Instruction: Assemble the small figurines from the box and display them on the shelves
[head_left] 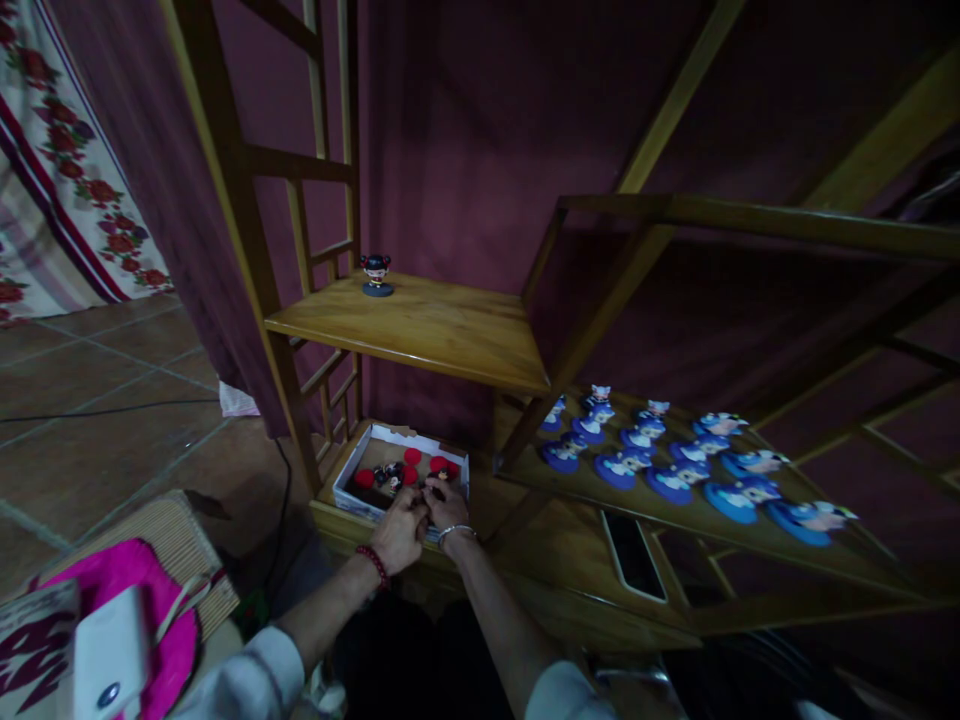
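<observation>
My left hand [403, 532], with a red bead bracelet at the wrist, is closed above the front edge of a white cardboard box [357, 507]. Right beside it my right hand [448, 507], wearing a pale bracelet, is also closed. Their fingertips meet over something small and dark that I cannot make out. Inside the box lie small black-haired figurines [390, 476] and several red discs [412, 456]. On the wooden shelf [450, 325] above stands one black-haired figurine [376, 275] on a dark round base.
Several blue-and-purple figurines [624, 465] stand in rows on the right shelf. Below them a phone [634, 555] lies on the wood. At lower left, a white device [112, 650] rests on a pink cloth [154, 570] by a woven seat [176, 530]. Wooden posts [259, 270] frame the shelves.
</observation>
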